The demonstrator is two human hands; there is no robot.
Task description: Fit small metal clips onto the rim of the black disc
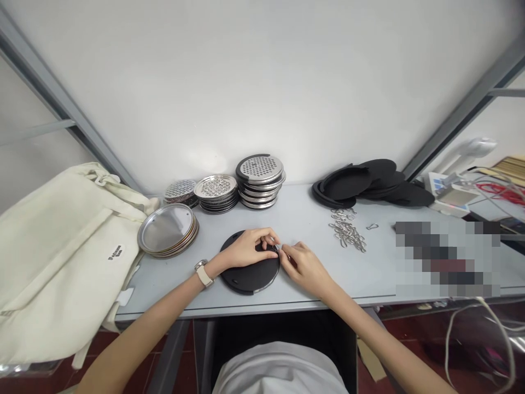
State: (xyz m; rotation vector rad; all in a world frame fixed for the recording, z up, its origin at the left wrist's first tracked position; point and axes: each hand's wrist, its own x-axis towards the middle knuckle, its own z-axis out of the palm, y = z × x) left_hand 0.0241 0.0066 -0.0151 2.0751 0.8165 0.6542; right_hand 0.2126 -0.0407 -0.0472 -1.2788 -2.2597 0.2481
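Note:
A round black disc [250, 276] with a silvery rim at its lower right lies on the table in front of me. Over its upper half rests my left hand [252, 248], thumb and fingers curled together near the disc's right edge. My right hand [304, 268] meets it there from the right, its fingertips pinched. Something small sits between the fingertips, mostly hidden by them. Right of the hands, a loose pile of small silver metal clips [348, 232] is spread on the table, with one single clip [372, 226] apart from it.
Stacked round graters [260, 169] stand at the back, with lower stacks [215, 187] to their left. Shallow metal discs [166, 227] are piled at left, beside a cream backpack [82, 246]. Black round covers [348, 183] lie heaped back right. A blurred-out item [447, 260] is at right.

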